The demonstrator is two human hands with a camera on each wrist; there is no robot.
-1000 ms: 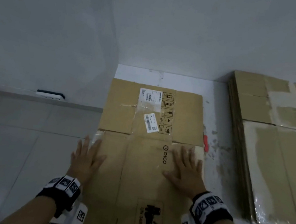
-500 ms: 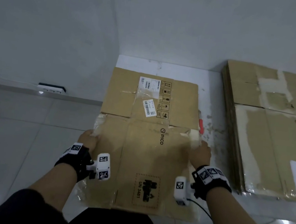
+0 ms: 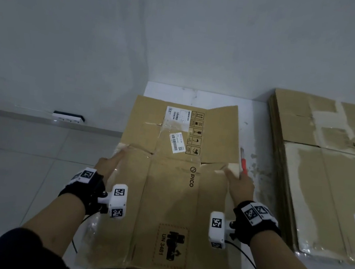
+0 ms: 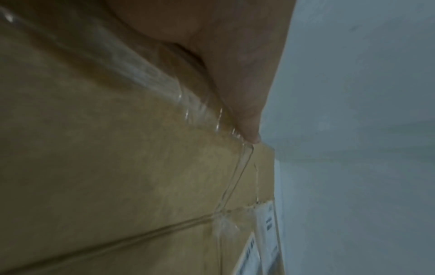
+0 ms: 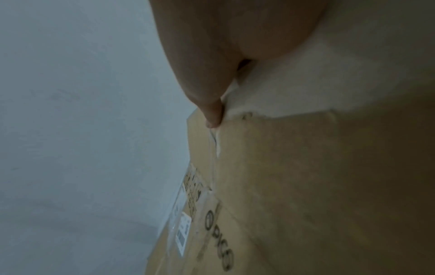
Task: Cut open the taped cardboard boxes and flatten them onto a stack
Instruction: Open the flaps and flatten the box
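Observation:
A flattened brown cardboard box with PICO print, shipping labels and loose clear tape lies lengthwise in front of me. My left hand grips its left edge, thumb on top of the cardboard. My right hand grips the right edge the same way, thumb along the cardboard. The fingers under the edges are hidden. The far right flap tilts upward. A stack of flattened boxes lies on the floor to the right.
A red-handled cutter lies on the floor just beyond my right hand, between the box and the stack. A white power strip sits at the base of the left wall. Grey walls close the far side.
One second ago both palms lay flat on the box. They moved out to its side edges and took hold; now the far right flap has risen.

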